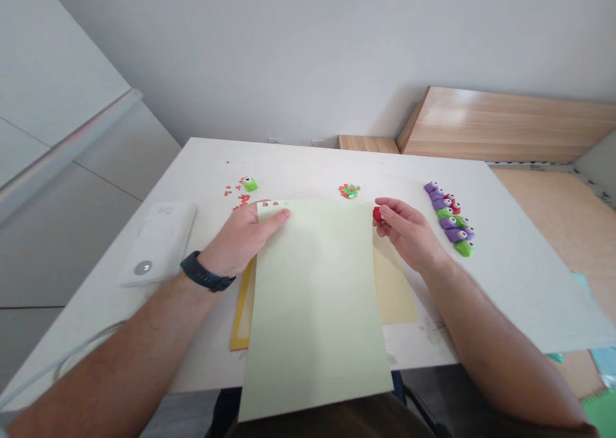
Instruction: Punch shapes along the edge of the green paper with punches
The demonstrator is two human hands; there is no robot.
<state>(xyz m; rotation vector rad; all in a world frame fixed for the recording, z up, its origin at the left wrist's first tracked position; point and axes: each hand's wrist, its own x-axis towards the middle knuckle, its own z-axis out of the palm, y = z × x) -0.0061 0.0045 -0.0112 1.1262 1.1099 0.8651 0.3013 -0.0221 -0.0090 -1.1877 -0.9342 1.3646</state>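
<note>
**Red paper punch [378,214] at the edge of a pale green sheet [315,297]**

The left hand [248,226] grips the sheet's upper left corner, thumb on top and fingers beneath, beside a few small holes along the top edge. The right hand [407,229] pinches the punch between thumb and fingers at the sheet's upper right corner; whether its slot touches the paper cannot be told. On the white table [505,265], red and green confetti [350,191] lies beyond the sheet, a green punch [250,185] sits past the left hand, and purple, green and red punches [448,223] cluster at right.
</note>
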